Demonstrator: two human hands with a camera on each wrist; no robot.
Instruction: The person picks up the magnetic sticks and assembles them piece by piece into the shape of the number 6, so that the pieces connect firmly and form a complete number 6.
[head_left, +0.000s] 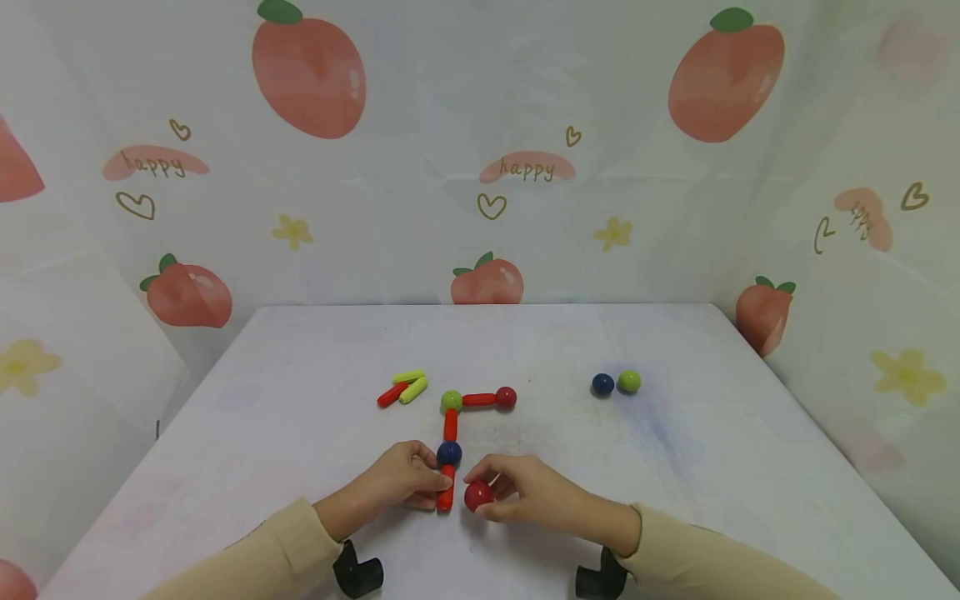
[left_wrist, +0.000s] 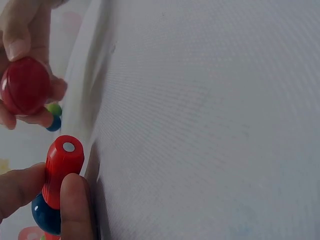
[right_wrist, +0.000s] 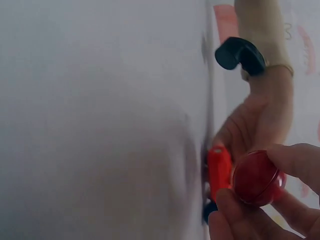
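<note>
My left hand (head_left: 397, 479) pinches a red rod (head_left: 446, 493) between thumb and finger; a round silvery spot (left_wrist: 69, 147) marks its near end in the left wrist view. The rod's far end meets a dark blue ball (head_left: 449, 452). From there another red rod (head_left: 450, 425) leads up to a green ball (head_left: 452, 401), and a third red rod (head_left: 478, 400) runs right to a red ball (head_left: 506, 397). Just right of the pinched rod, my right hand (head_left: 536, 493) grips a second red ball (right_wrist: 256, 178) in its fingertips, apart from the rod.
Behind the left hand lie loose rods, two yellow-green (head_left: 414, 390) and one red (head_left: 392, 395). A blue ball (head_left: 603, 384) and a green ball (head_left: 629, 382) sit together at the back right of the white table (head_left: 300, 375). A fruit-patterned cloth (head_left: 420, 167) surrounds it.
</note>
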